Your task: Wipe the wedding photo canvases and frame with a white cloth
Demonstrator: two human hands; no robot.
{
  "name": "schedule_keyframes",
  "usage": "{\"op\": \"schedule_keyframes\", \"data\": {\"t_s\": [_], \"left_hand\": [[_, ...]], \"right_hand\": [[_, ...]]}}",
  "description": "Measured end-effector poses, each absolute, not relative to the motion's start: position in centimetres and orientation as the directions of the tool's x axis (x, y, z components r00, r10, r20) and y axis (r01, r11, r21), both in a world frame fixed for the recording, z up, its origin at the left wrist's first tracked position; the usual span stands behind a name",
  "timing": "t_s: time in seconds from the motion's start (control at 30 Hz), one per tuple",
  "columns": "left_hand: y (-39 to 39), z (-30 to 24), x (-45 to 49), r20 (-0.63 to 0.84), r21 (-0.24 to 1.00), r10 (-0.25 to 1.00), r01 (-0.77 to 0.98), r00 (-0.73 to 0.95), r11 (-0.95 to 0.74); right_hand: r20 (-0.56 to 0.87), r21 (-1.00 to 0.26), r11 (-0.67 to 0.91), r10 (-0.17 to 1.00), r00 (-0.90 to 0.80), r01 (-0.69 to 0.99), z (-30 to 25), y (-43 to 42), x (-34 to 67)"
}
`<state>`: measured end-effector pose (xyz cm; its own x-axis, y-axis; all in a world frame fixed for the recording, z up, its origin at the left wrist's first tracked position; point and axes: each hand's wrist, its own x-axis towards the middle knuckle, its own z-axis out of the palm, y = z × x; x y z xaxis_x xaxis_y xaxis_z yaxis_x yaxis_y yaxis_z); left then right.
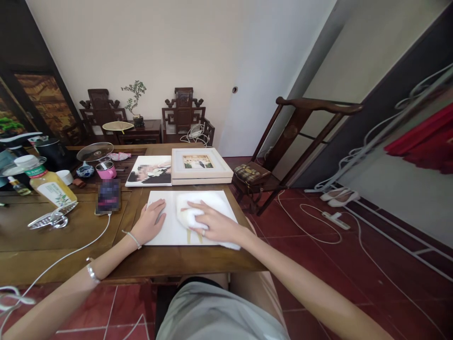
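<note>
A flat white panel (170, 236) lies on the wooden table in front of me. My left hand (153, 221) rests on its left edge, fingers stretched out flat and holding nothing. Over the panel's middle, my right hand (208, 222) presses down with its fingers closed on a white wad (187, 216), which looks like tissue or soft cloth. Just below the wad, yellowish marks (194, 236) show on the white surface. Behind the panel are a photo print (150, 171) and a framed photo (201, 165) with a thick white border.
On the table (106, 255) to the left are scissors (54, 218), a bottle of yellow liquid (49, 184), a phone (108, 196) on a charging cable and a pink mug (106, 170). A wooden chair (293, 132) holding a plaid bag (249, 174) stands at the right.
</note>
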<state>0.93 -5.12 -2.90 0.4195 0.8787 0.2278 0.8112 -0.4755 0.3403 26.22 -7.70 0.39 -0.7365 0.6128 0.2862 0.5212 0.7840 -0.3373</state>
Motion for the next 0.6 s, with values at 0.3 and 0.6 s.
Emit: {"op": "schedule_keyframes", "data": {"t_s": [0.3,0.6], "left_hand": [[-4.9,-3.1,0.9,0.234,0.357,0.878,0.803,0.417,-0.477],[-5.0,-3.4,0.9,0.209,0.316,0.877,0.819,0.433,-0.479]], "right_hand": [[0.256,-0.268,0.745,0.666,-0.701,0.610,-0.1,-2.5,24.0],[0.170,-0.248,0.815,0.569,-0.805,0.524,1.0,-13.0,23.3]]}}
